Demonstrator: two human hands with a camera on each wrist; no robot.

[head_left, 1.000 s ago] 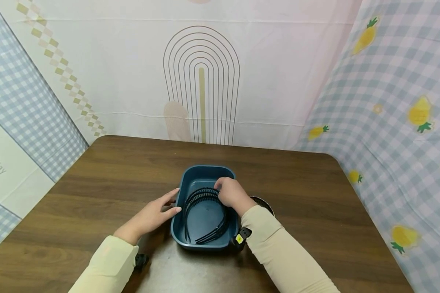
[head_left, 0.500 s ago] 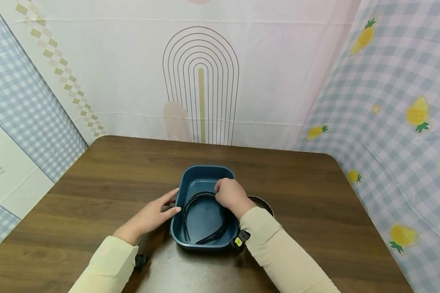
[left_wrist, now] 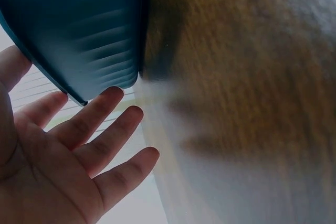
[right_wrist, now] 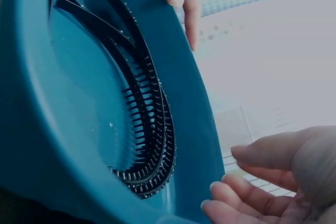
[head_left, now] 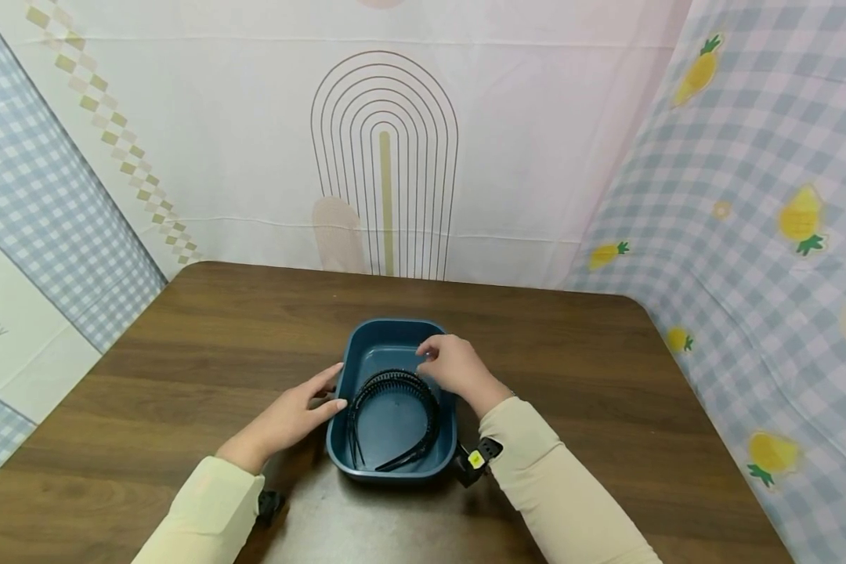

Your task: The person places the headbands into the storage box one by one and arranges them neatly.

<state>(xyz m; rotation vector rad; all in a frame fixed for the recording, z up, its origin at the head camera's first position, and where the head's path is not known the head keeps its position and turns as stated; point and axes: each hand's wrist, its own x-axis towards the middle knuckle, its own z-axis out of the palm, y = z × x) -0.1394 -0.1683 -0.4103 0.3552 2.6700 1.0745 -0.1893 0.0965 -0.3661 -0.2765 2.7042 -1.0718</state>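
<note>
Several black toothed headbands (head_left: 395, 379) lie nested together in a curve inside a blue plastic bin (head_left: 389, 429). In the right wrist view their comb-like teeth and small shiny beads show along the headbands (right_wrist: 164, 129). My left hand (head_left: 287, 415) is at the bin's left rim, thumb and fingertips touching it, the other fingers spread along the outside, as the left wrist view of the hand (left_wrist: 63, 156) shows. Above the far right part of the bin is my right hand (head_left: 460, 370), its fingers loosely bent and holding nothing, just beyond the headbands.
The bin stands on a brown wooden table (head_left: 571, 376). A patterned white cloth (head_left: 254, 157) hangs behind the table's far edge, and a blue checked cloth (head_left: 719, 258) hangs on the right.
My right hand has let go of the headbands and moved up and slightly right. The headbands' ends have drawn closer together. The round rim seen behind my right wrist is now hidden.
</note>
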